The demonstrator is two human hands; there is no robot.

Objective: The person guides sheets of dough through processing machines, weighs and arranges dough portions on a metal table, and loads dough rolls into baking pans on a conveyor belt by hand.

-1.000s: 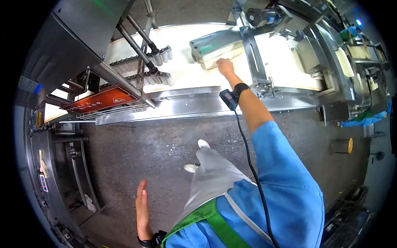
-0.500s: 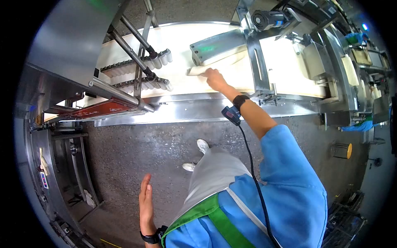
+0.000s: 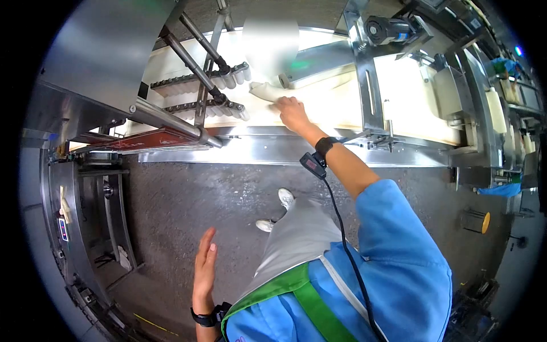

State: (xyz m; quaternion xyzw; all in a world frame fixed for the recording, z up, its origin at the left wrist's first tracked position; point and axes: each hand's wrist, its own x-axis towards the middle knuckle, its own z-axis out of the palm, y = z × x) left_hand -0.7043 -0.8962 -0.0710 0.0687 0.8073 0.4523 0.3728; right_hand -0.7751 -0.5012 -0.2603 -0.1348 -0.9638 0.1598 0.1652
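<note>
At the left edge we see a steel bench (image 3: pixel 67 166) with a pale piece lying on it, and above it, in the upper left, a large steel housing (image 3: pixel 99 54) with a red panel (image 3: pixel 142 141) beneath. Lower, left of centre, our left hand (image 3: pixel 204 268) hangs over the floor, fingers straight, holding nothing. Above it, two rows of pale rollers (image 3: pixel 232 109) overhang the white belt (image 3: pixel 410 108). At upper centre a pale, soft-looking strip (image 3: pixel 272 93) lies on that belt, just beside a steel bar (image 3: pixel 325 61). Our right hand (image 3: pixel 293 113) is at the strip's near edge, fingers curled; we cannot tell whether they grip it. Farther right sit a dark motor (image 3: pixel 387 29) and a yellow-topped stool (image 3: pixel 485 223).
</note>
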